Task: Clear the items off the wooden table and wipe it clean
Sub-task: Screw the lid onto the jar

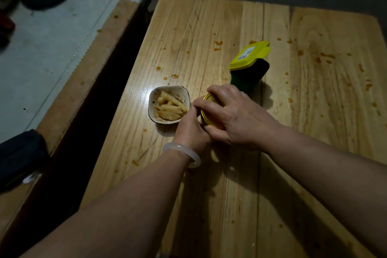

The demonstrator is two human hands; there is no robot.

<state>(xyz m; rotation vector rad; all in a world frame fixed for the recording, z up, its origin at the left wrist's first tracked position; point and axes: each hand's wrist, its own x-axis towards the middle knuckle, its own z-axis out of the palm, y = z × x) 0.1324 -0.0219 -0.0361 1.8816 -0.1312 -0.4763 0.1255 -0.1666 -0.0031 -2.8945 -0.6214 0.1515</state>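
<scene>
Gold lid [206, 109] in both hands' curled grip, bowl [169, 104] touching, table [314, 132] edges far

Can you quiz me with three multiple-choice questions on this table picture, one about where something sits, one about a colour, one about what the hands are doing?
1. Where is the bowl of food relative to the gold lid?
A. Left of it
B. Right of it
C. Stacked on it

2. What colour is the lid of the green container?
A. Red
B. Yellow
C. White

3. What is the right hand doing?
A. Resting flat on the wooden table
B. Lifting the bowl
C. Gripping the gold lid

Answers: 1 A, the bowl sits just left of the lid. 2 B, its flip lid is bright yellow. 3 C, its fingers curl over the gold lid, with the left hand close against it.
</scene>
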